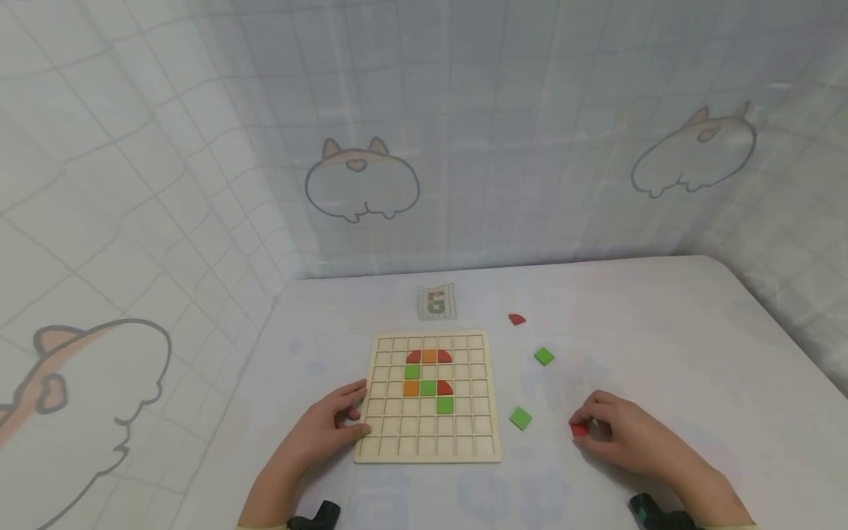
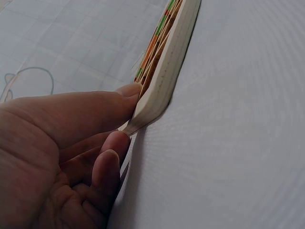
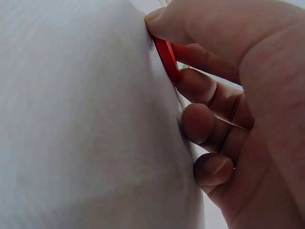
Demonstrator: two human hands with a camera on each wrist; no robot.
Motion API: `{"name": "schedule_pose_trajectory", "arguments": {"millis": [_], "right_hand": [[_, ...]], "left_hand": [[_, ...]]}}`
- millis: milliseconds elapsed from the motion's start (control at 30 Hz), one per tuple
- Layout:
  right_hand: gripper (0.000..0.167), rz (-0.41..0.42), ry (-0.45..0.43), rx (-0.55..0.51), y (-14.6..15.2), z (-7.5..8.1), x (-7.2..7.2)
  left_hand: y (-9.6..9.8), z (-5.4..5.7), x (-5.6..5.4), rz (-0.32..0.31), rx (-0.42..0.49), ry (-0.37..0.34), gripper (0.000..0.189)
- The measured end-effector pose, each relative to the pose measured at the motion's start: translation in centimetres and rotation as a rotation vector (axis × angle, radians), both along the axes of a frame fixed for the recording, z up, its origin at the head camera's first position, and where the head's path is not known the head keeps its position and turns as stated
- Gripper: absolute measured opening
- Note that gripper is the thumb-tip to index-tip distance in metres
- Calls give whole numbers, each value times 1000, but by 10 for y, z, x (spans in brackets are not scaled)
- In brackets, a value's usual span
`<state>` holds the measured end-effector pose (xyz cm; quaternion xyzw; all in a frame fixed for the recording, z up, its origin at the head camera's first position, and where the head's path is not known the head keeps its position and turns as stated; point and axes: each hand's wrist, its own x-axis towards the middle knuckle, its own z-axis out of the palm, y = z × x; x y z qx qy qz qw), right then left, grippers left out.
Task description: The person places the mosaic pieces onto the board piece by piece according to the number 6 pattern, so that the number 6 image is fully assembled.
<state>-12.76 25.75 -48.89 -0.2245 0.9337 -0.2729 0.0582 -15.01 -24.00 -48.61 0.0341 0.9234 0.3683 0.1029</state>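
Observation:
A wooden grid board (image 1: 391, 445) lies on the table, with several red, orange and green tiles set in its squares. My left hand (image 1: 324, 427) grips the board's left edge; in the left wrist view the thumb (image 2: 95, 112) lies on the rim and fingertips touch the side. To the right of the board, my right hand (image 1: 619, 434) pinches a red tile (image 1: 579, 429) between thumb and fingers, low at the tabletop. The right wrist view shows this red tile (image 3: 167, 59) edge-on, so its full outline is hidden.
Loose on the table, right of the board, are a green square tile (image 1: 520, 418), another green tile (image 1: 544, 356) and a red quarter-round tile (image 1: 517, 319). A small pattern card (image 1: 436, 302) lies behind the board. Patterned curtains (image 1: 503, 147) enclose the table's back and sides.

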Motion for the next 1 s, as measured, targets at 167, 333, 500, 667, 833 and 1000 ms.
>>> {"name": "schedule_pose_trajectory", "arguments": {"millis": [167,333,500,667,833,1000], "right_hand": [[21,-16,-25,7,-3,0,0],[19,-23,-32,6,-5,-1,1],[20,-29,-12,18,-6,-1,1],[21,1,16,15,-10,2,-2],[20,55,78,-42,-25,9,-5],[17,117,89,-64,-46,18,-11]], "left_hand": [[-1,3,0,-12,4,13,71],[-2,3,0,-14,-9,17,70],[0,3,0,8,-19,10,70],[1,3,2,10,-7,2,71],[1,2,1,-1,3,21,69],[0,0,1,-12,26,20,70]]}}
